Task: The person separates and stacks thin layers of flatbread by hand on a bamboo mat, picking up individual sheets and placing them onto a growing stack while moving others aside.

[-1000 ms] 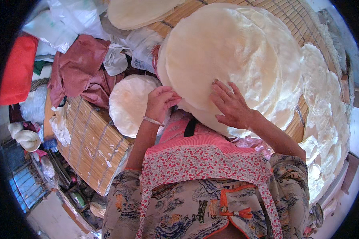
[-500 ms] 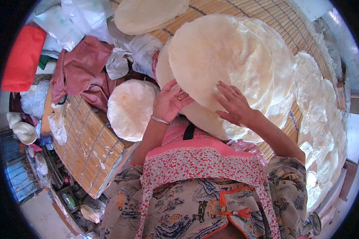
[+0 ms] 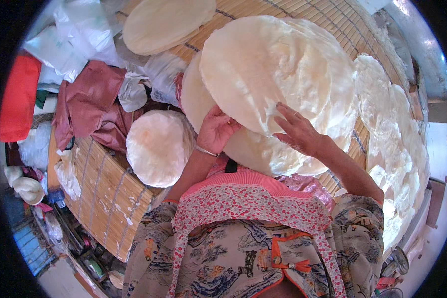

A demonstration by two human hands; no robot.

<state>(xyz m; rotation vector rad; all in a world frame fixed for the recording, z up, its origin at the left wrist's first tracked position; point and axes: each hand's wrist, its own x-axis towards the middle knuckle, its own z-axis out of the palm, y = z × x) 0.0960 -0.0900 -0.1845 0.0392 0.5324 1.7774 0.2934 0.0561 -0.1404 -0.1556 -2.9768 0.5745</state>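
Observation:
A thin, round, pale sheet, slightly see-through, lies uppermost on a spread of similar overlapping sheets in front of me. My left hand has its fingers curled at the sheet's lower left edge, thumb and fingertips together on it. Against the lower right of that sheet, my right hand has its fingers stretched out, and the sheet puckers into folds beside the fingertips. Another pale sheet shows beneath, close to my waist. Left of my left forearm sits a round stack of whiter sheets.
Bamboo slat matting covers the work surface. A further round pile lies at the far left. Ragged pale sheets line the right side. Plastic bags, a maroon cloth and a red bundle crowd the left.
The top sheet's lower part has gathered into folds at my right fingertips. My left fingers have closed more on its edge. The whole view has shifted slightly.

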